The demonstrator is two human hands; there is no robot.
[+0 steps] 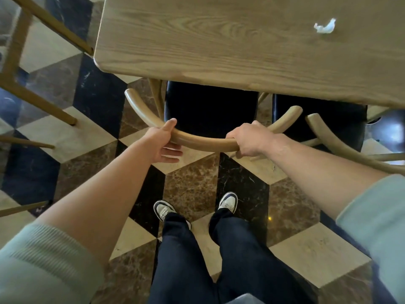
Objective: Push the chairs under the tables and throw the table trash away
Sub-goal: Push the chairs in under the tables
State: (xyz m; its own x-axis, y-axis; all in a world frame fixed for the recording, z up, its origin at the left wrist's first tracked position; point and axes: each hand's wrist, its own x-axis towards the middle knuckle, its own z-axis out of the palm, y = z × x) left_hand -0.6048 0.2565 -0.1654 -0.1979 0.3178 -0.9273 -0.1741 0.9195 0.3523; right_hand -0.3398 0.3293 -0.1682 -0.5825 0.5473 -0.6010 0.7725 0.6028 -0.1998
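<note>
The chair (203, 141) sits partway under the table (197, 40) — its curved back gripped by left hand (163, 143) and right hand (249, 139).

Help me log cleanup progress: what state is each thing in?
Chair: seat partly under the table, backrest held by both hands.
Second chair: seat partly under, untouched.
Crumpled tissue: lying on the table.
Left hand: holds the backrest, thumb on top.
Right hand: grips the backrest.

We count one table (219, 40); two chairs, a near chair (203, 142) and a side chair (324, 131); one crumpled tissue (325, 27); two hands, left hand (163, 143) and right hand (252, 139).
</note>
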